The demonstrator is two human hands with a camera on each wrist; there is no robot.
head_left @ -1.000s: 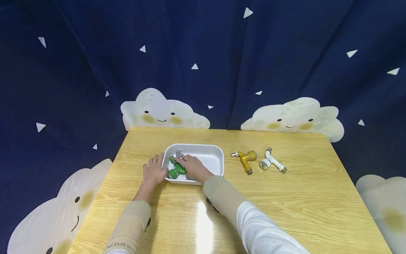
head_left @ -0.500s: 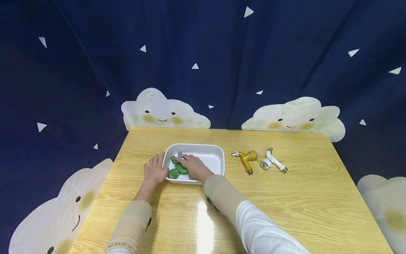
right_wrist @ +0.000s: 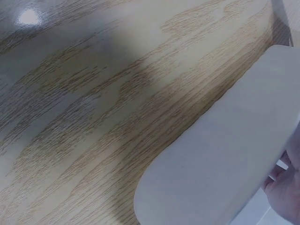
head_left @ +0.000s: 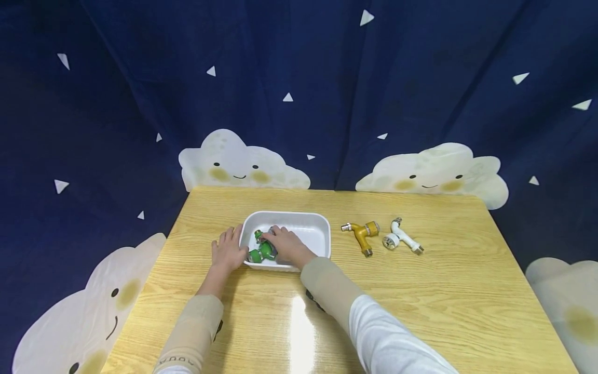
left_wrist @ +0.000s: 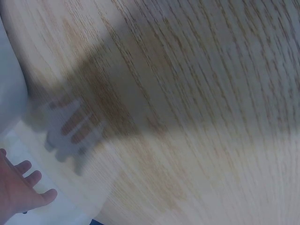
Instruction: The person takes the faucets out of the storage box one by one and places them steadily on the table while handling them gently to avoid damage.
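Note:
In the head view a white plastic tray (head_left: 310, 218) sits on the table, with green tap parts (head_left: 266, 250) in its left half. My right hand (head_left: 287, 245) reaches into the tray and grips a green tap there; the fingers cover much of it and a greyish end shows past them. My left hand (head_left: 229, 250) rests against the tray's left wall, fingers extended, thumb at the near left corner. The left wrist view catches this hand (left_wrist: 21, 190) with its fingers spread. In the right wrist view the tray's outer wall (right_wrist: 211, 150) hides most of the right hand (right_wrist: 286, 187).
Right of the tray lie a yellow tap (head_left: 362, 236) with metal ends and a white tap (head_left: 404, 238). The wooden table (head_left: 444, 301) ends at a dark blue curtain (head_left: 327, 78) printed with clouds and triangles.
Inside the tray the right hand has shifted slightly, and the green tap parts have turned a little, with the metal end moving right under the fingers. The left hand stays put.

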